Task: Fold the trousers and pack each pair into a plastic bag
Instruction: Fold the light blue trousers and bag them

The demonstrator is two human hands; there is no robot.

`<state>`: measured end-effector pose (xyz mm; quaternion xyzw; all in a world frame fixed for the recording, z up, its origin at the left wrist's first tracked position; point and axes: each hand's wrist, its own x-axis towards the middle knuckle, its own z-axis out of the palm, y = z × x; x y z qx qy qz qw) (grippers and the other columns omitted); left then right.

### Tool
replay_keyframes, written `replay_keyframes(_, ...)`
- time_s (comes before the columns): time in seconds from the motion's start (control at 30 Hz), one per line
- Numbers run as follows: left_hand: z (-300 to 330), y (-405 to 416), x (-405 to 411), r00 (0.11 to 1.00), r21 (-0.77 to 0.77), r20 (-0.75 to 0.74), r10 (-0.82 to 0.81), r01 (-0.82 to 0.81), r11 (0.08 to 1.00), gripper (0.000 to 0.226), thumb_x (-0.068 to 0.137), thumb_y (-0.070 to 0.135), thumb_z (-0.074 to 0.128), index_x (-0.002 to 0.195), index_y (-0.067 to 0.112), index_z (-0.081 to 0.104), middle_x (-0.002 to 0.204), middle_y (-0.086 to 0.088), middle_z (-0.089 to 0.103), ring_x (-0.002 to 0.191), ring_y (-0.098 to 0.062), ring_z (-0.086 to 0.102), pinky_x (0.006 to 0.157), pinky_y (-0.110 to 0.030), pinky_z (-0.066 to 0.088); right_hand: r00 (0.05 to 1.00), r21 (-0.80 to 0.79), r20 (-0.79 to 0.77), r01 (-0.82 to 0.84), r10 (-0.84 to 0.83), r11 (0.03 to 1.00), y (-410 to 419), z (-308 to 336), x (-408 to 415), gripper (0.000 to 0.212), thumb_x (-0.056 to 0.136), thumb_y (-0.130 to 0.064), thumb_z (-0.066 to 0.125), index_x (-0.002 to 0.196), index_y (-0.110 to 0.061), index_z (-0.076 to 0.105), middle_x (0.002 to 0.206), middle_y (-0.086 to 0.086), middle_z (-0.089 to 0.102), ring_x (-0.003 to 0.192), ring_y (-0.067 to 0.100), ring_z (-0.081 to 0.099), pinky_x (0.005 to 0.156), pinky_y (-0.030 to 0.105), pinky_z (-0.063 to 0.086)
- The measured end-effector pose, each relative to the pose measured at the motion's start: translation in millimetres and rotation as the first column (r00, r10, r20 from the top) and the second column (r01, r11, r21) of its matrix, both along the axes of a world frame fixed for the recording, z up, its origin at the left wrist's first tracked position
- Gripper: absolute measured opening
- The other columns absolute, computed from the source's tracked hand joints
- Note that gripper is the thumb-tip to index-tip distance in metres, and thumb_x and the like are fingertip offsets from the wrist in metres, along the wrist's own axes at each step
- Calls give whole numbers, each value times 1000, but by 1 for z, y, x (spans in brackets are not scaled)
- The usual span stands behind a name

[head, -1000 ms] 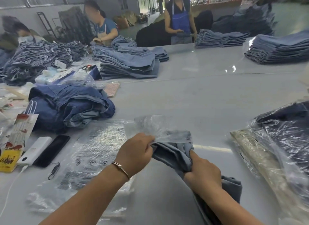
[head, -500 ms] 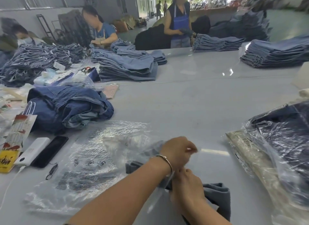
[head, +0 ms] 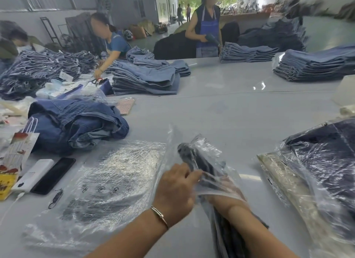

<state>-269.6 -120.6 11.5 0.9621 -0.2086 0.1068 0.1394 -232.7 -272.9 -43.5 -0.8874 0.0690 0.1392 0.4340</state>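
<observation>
Trousers [head: 199, 159] now deeper inside bag [head: 213, 148]

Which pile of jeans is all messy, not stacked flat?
The dark blue heap of jeans at the left, just behind the black phone. It is crumpled; the other piles lie in neat folded stacks.

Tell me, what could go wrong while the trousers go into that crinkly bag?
1. The thin bag might tear, because the left hand pulls its opening while the right hand pushes inside it.
2. The folded trousers look bunched in the bag, so the fold could come undone.
3. The stack of empty bags lies just beside the left arm, which might drag some out of place.
</observation>
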Motion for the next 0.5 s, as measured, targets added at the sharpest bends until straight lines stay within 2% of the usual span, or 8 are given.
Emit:
replay_keyframes(0.07,-6,7,-5,996,-82,-84,41,-48,995,55,79,10,49,132,24,55,99,4,50,88,-18,53,76,-20,41,988,165,-24,155,-153,974,-17,-2,8,18,75,-37,80,85,-35,65,77,-15,65,71,3,64,54,13,44)
replay_keyframes(0.13,-8,3,-15,984,-214,-164,-74,38,976,49,76,11,46,120,25,62,87,14,41,77,-14,51,69,-22,41,992,136,-4,128,-128,983,-19,6,19,24,84,-19,73,107,-12,67,94,3,67,93,22,66,72,24,48)
replay_keyframes(0.17,-7,-1,-22,973,-276,-173,-153,101,956,46,73,12,46,113,27,63,82,17,37,69,-10,47,65,-22,40,990,160,-23,141,-139,977,-19,-2,19,31,86,-14,70,114,-3,63,100,7,64,96,24,63,77,27,47)
replay_keyframes(0.23,-6,-5,-32,975,-315,-84,-207,171,933,47,68,15,48,111,32,59,81,15,41,62,-4,43,58,-18,40,984,247,-6,176,-180,953,-16,0,17,33,86,-9,70,116,-1,60,102,12,66,87,21,63,77,28,49)
replay_keyframes(0.3,-7,-1,-30,990,-254,64,-127,139,957,62,65,18,54,124,36,52,93,14,48,76,-6,52,62,-19,47,984,389,-18,171,-178,905,-16,2,15,21,85,-8,69,106,-5,63,94,13,69,77,21,69,74,32,57)
replay_keyframes(0.4,-16,14,-11,970,-178,204,132,-96,979,87,61,21,70,142,24,38,124,-5,47,112,-22,50,91,-36,49,968,486,-20,227,-249,844,-13,3,10,19,74,-14,76,92,-11,70,80,12,73,71,30,72,68,45,60)
replay_keyframes(0.43,-20,20,-7,957,-191,201,209,-171,967,87,62,19,73,142,20,38,127,-10,46,116,-25,48,96,-38,46,951,485,-11,276,-310,830,-13,5,8,15,68,-13,78,81,-9,72,72,13,72,65,32,71,64,48,60)
replay_keyframes(0.5,-31,27,-3,950,-296,111,293,-250,922,71,69,8,74,136,13,49,116,-9,54,105,-22,53,90,-30,49,936,565,-31,307,-352,766,-9,11,7,6,66,-6,77,67,-4,71,61,12,69,56,28,68,60,44,60)
